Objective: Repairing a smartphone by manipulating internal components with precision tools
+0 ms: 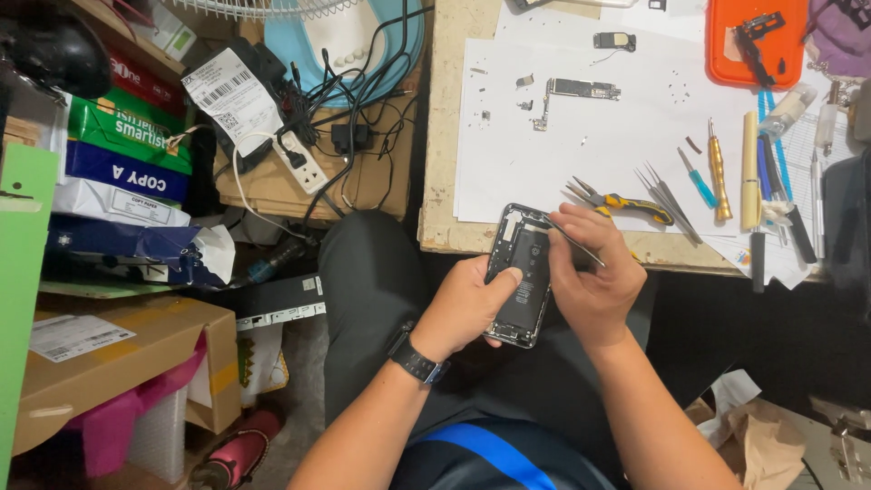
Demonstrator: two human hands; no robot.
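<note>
The left hand [467, 304] is clamped on the open phone [522, 272], held over the lap at 6 o'clock of the desk [445, 181]. The right hand [590, 281] pinches tweezers [572, 239] inside it. I judge a small part is being picked; this needs a steady, fine grip.

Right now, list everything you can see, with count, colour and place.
phone: one, black, opened, held over the lap
tweezers: one, silver, in right hand, tip at the phone's top
pliers: one, yellow-black grips, desk edge
circuit board: one, dark, on white paper
paper: one sheet, white, desk
screwdrivers: two, blue and gold, right of the paper
tray: one, orange, desk top right
power strip: one, white, floor left
box: one, brown cardboard, lower left
watch: one, black, left wrist
left hand: grips the phone
right hand: holds the tweezers
</note>
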